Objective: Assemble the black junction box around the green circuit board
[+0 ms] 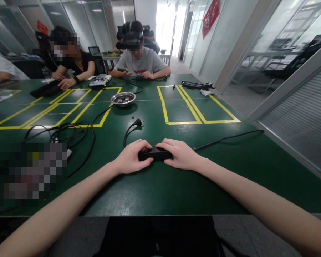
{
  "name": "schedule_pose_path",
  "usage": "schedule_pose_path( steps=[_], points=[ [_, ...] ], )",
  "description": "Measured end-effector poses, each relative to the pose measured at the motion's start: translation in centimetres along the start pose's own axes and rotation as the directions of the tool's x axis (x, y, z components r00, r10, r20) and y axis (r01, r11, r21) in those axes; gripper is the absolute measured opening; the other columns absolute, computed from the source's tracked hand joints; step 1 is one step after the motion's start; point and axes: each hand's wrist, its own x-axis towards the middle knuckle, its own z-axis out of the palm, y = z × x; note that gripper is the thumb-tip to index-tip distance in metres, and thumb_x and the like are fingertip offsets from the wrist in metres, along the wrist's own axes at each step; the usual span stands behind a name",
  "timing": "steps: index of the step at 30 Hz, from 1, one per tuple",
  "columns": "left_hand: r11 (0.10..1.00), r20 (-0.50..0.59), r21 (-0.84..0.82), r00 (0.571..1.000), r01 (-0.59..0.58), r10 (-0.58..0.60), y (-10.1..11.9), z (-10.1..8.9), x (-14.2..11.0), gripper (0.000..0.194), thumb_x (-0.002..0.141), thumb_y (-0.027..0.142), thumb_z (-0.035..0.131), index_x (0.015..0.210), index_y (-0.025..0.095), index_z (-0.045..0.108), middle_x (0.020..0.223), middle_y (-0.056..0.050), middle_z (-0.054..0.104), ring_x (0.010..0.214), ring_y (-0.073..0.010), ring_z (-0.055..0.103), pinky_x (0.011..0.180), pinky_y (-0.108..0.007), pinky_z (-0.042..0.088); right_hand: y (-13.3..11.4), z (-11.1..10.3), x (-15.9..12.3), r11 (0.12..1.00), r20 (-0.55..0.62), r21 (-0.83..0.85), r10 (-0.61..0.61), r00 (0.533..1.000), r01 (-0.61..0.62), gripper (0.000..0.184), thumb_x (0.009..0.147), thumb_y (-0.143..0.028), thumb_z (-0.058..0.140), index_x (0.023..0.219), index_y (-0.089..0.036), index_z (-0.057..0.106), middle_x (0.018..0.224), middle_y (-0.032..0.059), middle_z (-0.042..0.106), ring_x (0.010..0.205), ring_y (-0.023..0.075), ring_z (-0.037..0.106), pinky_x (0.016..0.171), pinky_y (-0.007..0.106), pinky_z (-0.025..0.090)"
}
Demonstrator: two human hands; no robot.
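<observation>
A black power adapter (159,153) lies on the green table in front of me, between my two hands. My left hand (133,156) grips its left end, thumb on the near side and fingers over the far side. Around its right end my right hand (179,154) is closed in the same way. Behind my left hand a short cord curves up to a black mains plug (138,122), whose prongs point right. Another black cord (227,137) runs from beside my right hand toward the table's right edge. My palms hide both ends of the adapter.
A metal bowl (123,99) with small shiny parts stands beyond the plug. Tangled black cables (69,134) and a blurred-out object (33,173) lie at left. Yellow tape (184,123) marks rectangles on the table (155,192). A folded black tripod (198,85) lies far right. Several people sit opposite.
</observation>
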Motion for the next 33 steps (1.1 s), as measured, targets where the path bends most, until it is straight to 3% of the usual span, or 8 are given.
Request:
schedule_pose_path(
  steps=[3,8,17,26,33],
  points=[
    [1.000,0.008,0.029,1.000,-0.004,0.004,0.21,0.05,0.01,0.028,0.084,0.032,0.070,0.107,0.019,0.063,0.089,-0.002,0.066,0.080,-0.0189,0.064,0.073,-0.031,0.052,0.11,-0.26,-0.05,1.000,0.020,-0.013,-0.026,0.999,0.026,0.044,0.085,-0.013,0.061,0.130,-0.017,0.062,0.109,0.0109,0.069,0.098,0.0237,0.067,0.084,0.036,0.054],
    [0.990,0.035,0.140,0.999,-0.036,0.032,0.32,0.53,0.38,0.037,0.085,0.030,0.075,0.118,0.020,0.062,0.109,-0.007,0.074,0.095,-0.0237,0.070,0.084,-0.035,0.055,-0.14,-0.54,0.05,0.998,0.069,-0.054,-0.008,0.998,0.012,0.042,0.088,-0.011,0.058,0.130,-0.015,0.062,0.108,0.0113,0.072,0.096,0.0236,0.068,0.084,0.035,0.052],
    [0.910,0.106,0.397,0.991,-0.120,0.085,0.24,0.82,0.63,0.027,0.090,0.024,0.068,0.116,0.015,0.067,0.101,-0.009,0.076,0.091,-0.0249,0.072,0.083,-0.037,0.052,-0.26,-0.33,0.07,0.999,0.083,-0.043,0.017,0.996,-0.013,0.038,0.092,-0.016,0.061,0.130,-0.016,0.064,0.104,0.0094,0.074,0.091,0.0219,0.069,0.082,0.033,0.049],
    [0.921,0.109,0.362,0.988,-0.142,0.109,0.49,0.67,0.53,0.023,0.095,0.030,0.062,0.112,0.016,0.069,0.097,-0.008,0.078,0.086,-0.0232,0.072,0.078,-0.036,0.047,-0.28,-0.63,0.07,1.000,0.102,-0.027,-0.010,0.995,0.013,0.034,0.095,-0.023,0.061,0.129,-0.016,0.065,0.107,0.0108,0.076,0.090,0.0230,0.070,0.083,0.035,0.049],
    [0.940,0.116,0.323,0.991,-0.106,0.072,0.77,0.80,0.59,0.026,0.094,0.037,0.066,0.110,0.017,0.070,0.097,-0.007,0.079,0.087,-0.0237,0.073,0.080,-0.037,0.047,-0.44,-1.06,0.04,0.982,0.091,-0.137,-0.121,0.988,0.133,0.040,0.104,-0.043,0.056,0.128,-0.012,0.064,0.100,0.0131,0.075,0.087,0.0250,0.071,0.078,0.035,0.048]
  ],
)
